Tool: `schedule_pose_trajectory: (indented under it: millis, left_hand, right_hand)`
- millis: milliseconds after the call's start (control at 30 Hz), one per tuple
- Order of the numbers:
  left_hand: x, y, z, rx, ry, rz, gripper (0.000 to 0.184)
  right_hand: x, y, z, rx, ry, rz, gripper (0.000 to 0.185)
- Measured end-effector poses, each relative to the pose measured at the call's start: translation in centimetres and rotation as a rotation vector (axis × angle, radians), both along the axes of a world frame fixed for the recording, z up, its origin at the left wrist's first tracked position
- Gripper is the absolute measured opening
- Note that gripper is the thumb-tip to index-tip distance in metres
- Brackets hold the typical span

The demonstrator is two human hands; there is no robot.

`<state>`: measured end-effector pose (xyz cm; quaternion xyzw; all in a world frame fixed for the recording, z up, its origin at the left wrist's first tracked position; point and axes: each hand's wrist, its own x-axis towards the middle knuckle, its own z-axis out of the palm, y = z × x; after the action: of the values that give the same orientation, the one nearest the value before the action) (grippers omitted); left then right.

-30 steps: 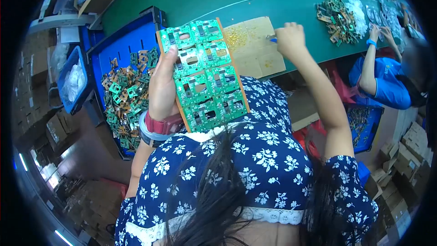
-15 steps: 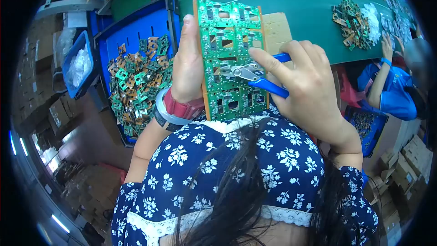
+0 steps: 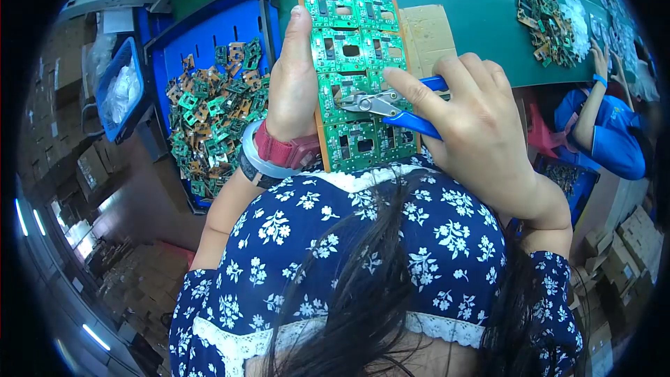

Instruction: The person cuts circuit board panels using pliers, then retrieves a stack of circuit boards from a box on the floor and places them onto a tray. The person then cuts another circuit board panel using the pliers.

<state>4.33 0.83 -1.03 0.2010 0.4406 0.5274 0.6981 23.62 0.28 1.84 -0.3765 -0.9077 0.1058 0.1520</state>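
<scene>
Our right hand (image 3: 481,122) was curled around the blue handles of the pliers (image 3: 377,103), its index finger stretched out over the face of the green circuit panel (image 3: 349,63). We had the metal jaws at the left column of that panel, third row down; we could not tell whether they had bitten into it. Our left hand (image 3: 293,84) held the panel upright by its brown left edge, thumb pointing up along the border, the other fingers hidden behind. So the panel stood between our two hands, in front of our chest. Just behind it, to the right, a cardboard sheet (image 3: 433,42) lay on the green desk (image 3: 481,14). To our left we had a blue crate (image 3: 209,38) with a heap of small boards (image 3: 216,112), and beyond it a blue basket (image 3: 105,108) of clear plastic. Farther right, near a co-worker in blue (image 3: 607,126), another pile of boards (image 3: 544,28) lay beside white pieces (image 3: 576,28).
</scene>
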Motion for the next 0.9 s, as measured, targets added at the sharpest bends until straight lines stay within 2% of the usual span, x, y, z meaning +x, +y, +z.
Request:
schedule_pose_trajectory:
  millis: [300,400,567,667,733,800,900]
  left_hand:
    - [-0.4,-0.3,-0.4,-0.005,0.012,0.007,0.052]
    - [-0.5,-0.4,-0.7,-0.012,0.010,0.011,0.052]
    - [-0.2,-0.4,-0.3,-0.004,-0.018,0.028,0.051]
    - [-0.6,-0.5,-0.6,-0.048,-0.020,0.028,0.050]
    - [-1.2,-0.8,-0.9,-0.047,-0.052,0.024,0.050]
    - [-1.4,-0.7,-1.2,-0.038,-0.131,0.009,0.050]
    - [-1.3,-0.5,-1.3,-0.013,-0.139,0.014,0.048]
  right_hand:
    - [-0.1,-0.2,0.7,-0.007,-0.029,0.031,0.045]
    - [-0.1,-0.3,0.8,-0.027,-0.056,0.036,0.035]
    - [-0.1,-0.4,0.8,-0.034,-0.039,0.008,0.037]
    - [0.3,0.2,0.7,-0.019,0.104,-0.103,0.041]
    - [0.6,1.1,0.0,0.004,0.091,-0.158,0.040]
    - [1.6,2.8,-1.3,0.061,0.053,-0.271,0.038]
    - [3.4,7.4,-7.9,0.028,-0.190,-0.491,0.038]
